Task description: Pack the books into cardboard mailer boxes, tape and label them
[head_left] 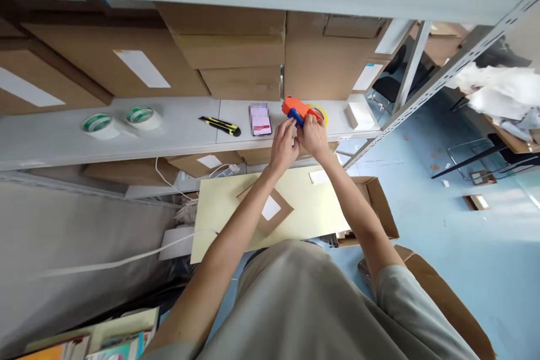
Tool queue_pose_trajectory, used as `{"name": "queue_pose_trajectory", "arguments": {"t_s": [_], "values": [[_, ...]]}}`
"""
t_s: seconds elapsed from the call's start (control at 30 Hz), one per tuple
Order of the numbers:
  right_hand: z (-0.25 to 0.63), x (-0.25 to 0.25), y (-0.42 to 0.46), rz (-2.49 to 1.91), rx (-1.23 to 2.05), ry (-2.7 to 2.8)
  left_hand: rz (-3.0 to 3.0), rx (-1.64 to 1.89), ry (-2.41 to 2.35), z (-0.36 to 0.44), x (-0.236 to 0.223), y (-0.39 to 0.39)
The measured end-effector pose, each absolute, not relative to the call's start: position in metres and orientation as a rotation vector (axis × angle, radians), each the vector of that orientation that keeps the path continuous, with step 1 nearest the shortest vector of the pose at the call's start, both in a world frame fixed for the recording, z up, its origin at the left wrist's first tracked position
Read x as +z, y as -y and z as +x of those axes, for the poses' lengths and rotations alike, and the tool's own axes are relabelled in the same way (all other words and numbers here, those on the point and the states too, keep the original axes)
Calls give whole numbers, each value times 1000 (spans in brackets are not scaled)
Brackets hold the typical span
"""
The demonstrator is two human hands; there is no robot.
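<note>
An orange and blue tape dispenser [296, 104] with a yellow-rimmed roll is held above the grey shelf board [181, 132]. My right hand [313, 135] is closed around its near side. Curled fingers of my left hand [284, 147] meet its blue part; whether they also pinch the tape end is hidden. Left of the hands, a phone [260, 120] with a lit screen lies on the shelf. Farther left is a yellow and black utility knife [220, 125]. Below my forearms, a flat cardboard piece with a white label [270, 208] rests on a pale yellow board [310, 211].
Two tape rolls [143, 118] sit on the shelf's left. Large cartons [247, 62] line its back. A small white box [360, 114] stands at the right, near the metal upright [442, 73]. An open carton [382, 208] is on the blue floor. A white cable [126, 259] crosses the left.
</note>
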State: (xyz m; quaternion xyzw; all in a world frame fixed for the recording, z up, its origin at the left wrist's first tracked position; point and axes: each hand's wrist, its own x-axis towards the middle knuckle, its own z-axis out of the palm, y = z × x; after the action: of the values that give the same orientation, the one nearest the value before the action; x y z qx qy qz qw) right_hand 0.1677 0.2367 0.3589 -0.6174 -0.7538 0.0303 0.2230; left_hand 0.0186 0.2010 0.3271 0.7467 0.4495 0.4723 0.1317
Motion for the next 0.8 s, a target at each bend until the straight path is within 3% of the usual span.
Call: {"name": "queue_pose_trajectory", "arguments": {"t_s": [0.17,0.4,0.5,0.6,0.67,0.8], "values": [[156,362,-283,-1912,88,2138,2219,1197,-1302,12,321,-190],[162,313,-216,-1810,40,1909,1992,668,-1597,-53,231,-130],[163,259,-127,-1924,445,1527,1753,441,-1797,-92,191,-117],[151,207,-41,-2115,1309,763,1619,319,-1856,-119,163,-122],[136,183,-4,-2037,1694,229,1573,264,-1837,-128,150,-132],[109,161,21,-1839,1826,-129,1440,120,-1764,-131,135,-146]]}}
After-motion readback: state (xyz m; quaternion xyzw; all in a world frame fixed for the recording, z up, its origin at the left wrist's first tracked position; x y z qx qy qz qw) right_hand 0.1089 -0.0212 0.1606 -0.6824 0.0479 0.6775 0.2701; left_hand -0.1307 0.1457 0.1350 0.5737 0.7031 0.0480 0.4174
